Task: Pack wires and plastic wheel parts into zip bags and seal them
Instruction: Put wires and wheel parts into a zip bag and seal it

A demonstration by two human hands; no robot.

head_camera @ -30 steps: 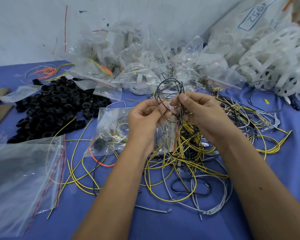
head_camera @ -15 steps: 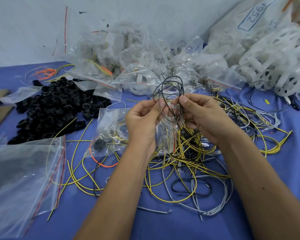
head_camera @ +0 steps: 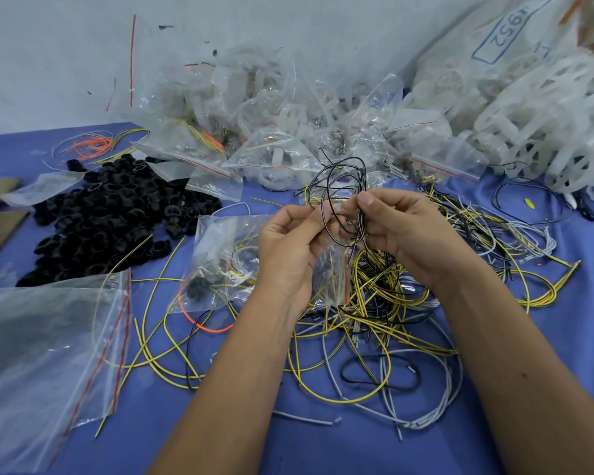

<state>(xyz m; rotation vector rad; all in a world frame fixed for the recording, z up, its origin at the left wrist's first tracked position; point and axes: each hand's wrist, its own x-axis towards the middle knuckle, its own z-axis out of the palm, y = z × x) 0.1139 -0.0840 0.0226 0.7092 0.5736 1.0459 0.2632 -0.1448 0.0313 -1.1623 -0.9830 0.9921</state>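
- Black wires, thin and coiled into loose loops, are held up over the middle of the blue table, the loops standing above the fingers.
- Left hand pinches the coil's left side, fingers curled round the strands.
- Right hand pinches the right side between thumb and forefinger.
- Clear zip bag with a red seal strip lies just below the left hand, already holding wires and a black part.
- Yellow, grey and black wires lie tangled beneath both hands.
- Black plastic rings are heaped toward the table's left edge.
- White wheel parts are piled at the far right corner.
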